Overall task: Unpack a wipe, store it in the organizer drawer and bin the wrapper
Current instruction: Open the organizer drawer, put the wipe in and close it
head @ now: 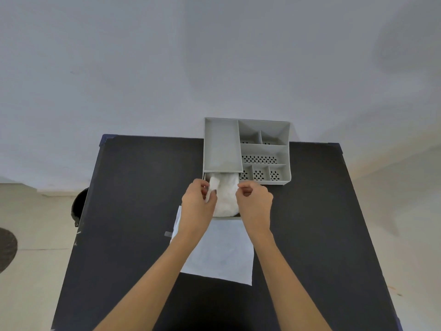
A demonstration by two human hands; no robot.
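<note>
**Black table, open drawer, wipe going in**

Black tabletop [133, 211] fills the middle of my view, with a pale wall behind it and a light floor on both sides.

White and crumpled, the wipe [225, 199] lies in the pulled-out drawer [226, 218] of the grey organizer [245, 151], bunched up and filling most of the drawer's open part. My left hand [198, 204] has its thumb and fingers pinched together on the wipe's left edge, where a fold of it stands up near the drawer's back. My right hand [255, 204] sits at the wipe's right edge with the fingers curled in toward the palm; I cannot tell whether they actually grip the cloth or only touch it.

On the organizer's upper level, over the drawer, sits a long plain tray on the left, and to its right several smaller compartments with perforated bottoms. It stands at the far edge of the table, against the wall.

Just in front of the drawer, under my forearms, the wrapper [222, 254] lies flat on the table, a pale square sheet with its near corner pointing toward me. A small grey tab [168, 233] lies at its left edge.

Beyond the table's left edge, down on the floor, a dark round bin [78, 206] shows partly, and farther left a dark round shape [7, 249] is cut off by the frame.
</note>
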